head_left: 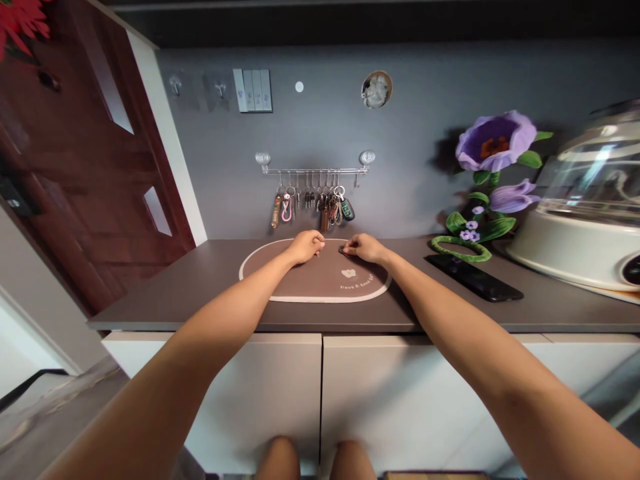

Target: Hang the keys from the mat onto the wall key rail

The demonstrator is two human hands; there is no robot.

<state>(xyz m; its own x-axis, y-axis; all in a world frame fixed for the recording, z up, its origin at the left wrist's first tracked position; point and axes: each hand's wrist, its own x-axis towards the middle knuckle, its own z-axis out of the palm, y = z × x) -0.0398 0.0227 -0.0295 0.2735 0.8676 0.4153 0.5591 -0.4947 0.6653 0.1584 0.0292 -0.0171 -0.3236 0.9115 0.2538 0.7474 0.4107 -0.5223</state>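
Observation:
Over the oval brown mat [300, 283] with a pale rim, my left hand [306, 247] is closed, its fingers curled. Whatever may be between those fingers is hidden or too small to see. My right hand [367, 248] pinches a small dark object [343, 250], possibly a key, low above or against the mat's back right part. On the wall behind both hands, several keys and key rings [325, 203] dangle from a clear hook rail [315, 171]. A green key fob [347, 209] and a pink loop [287, 208] hang among them.
A black phone [475, 277] lies on the dark countertop [175, 293] at right. Behind it stand purple fabric flowers [495, 143] with a green ring base, beside a white appliance [565, 250] with a clear dome. White cabinets [260, 393] sit below; a dark red door [100, 167] is at left.

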